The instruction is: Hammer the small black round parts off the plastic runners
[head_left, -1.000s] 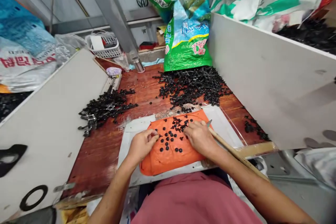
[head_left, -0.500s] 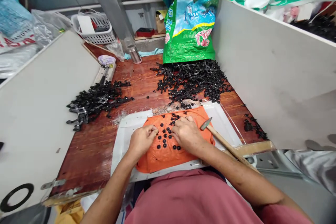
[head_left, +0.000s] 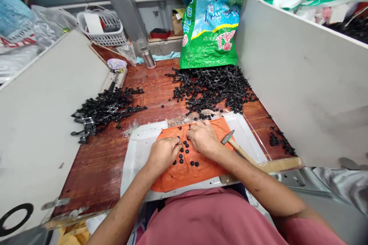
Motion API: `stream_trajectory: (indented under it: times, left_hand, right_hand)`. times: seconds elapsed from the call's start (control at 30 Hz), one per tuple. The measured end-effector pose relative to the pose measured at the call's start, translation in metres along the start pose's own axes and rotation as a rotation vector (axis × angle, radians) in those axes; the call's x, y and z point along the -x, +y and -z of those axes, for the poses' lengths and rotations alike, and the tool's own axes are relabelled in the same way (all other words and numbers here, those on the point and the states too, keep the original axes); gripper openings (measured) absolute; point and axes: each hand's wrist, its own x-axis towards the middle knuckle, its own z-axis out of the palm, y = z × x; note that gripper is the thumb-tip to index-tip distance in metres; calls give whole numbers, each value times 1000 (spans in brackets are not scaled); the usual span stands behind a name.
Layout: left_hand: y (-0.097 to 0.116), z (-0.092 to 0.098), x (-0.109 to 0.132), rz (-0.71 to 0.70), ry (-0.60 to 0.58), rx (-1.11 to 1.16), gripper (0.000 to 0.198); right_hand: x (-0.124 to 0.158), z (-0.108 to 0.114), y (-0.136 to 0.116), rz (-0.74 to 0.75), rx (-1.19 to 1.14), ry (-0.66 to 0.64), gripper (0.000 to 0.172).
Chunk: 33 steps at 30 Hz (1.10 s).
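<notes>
Both my hands rest on an orange pad [head_left: 198,170] that lies on a white board [head_left: 138,155]. My left hand [head_left: 163,154] is curled, its fingertips pinched at several small black round parts [head_left: 184,157] on the pad. My right hand [head_left: 203,139] lies palm down over the pad's far side, fingers bent and pressed onto more of these black parts. What either hand holds is too small to make out. A small hammer [head_left: 234,145] with a wooden handle lies just right of my right hand.
Two heaps of black plastic parts lie on the red wooden table: one at the left [head_left: 105,109], a larger one [head_left: 212,90] before a green sack [head_left: 211,34]. White boards wall both sides. A white basket [head_left: 102,26] and a metal flask [head_left: 145,55] stand at the back.
My two hands have drawn closer together over the pad; the right hand slid left and away from me, covering parts that were visible before. The view shifted slightly down.
</notes>
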Motion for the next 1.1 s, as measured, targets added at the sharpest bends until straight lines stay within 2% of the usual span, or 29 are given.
stream_trajectory:
  times: [0.13, 0.23, 0.37, 0.47, 0.57, 0.77, 0.97, 1.1]
  left_hand:
    - [0, 4, 4, 33, 7, -110, 25]
    - [-7, 11, 0, 51, 37, -47, 24]
    - [-21, 21, -30, -7, 157, 3, 19]
    - [-32, 23, -59, -147, 102, 2, 23]
    - [-37, 21, -75, -240, 45, -4, 21]
    - [-35, 21, -71, -230, 48, -64, 17]
    - [-34, 18, -72, -300, 56, -38, 23]
    - [-33, 15, -80, -362, 71, -70, 21]
  right_hand:
    - [-2, 1, 5, -10, -19, -13, 25]
    - [3, 2, 8, -23, -46, -23, 23]
    - [9, 7, 14, -58, -56, -51, 24]
    - [11, 15, 23, -75, -51, -64, 25]
    - [5, 19, 32, -110, -37, -22, 21]
    - [-16, 11, 28, -15, 1, -6, 21]
    - [-18, 16, 21, -85, 63, 36, 24]
    - [-18, 12, 21, 33, 90, 39, 24]
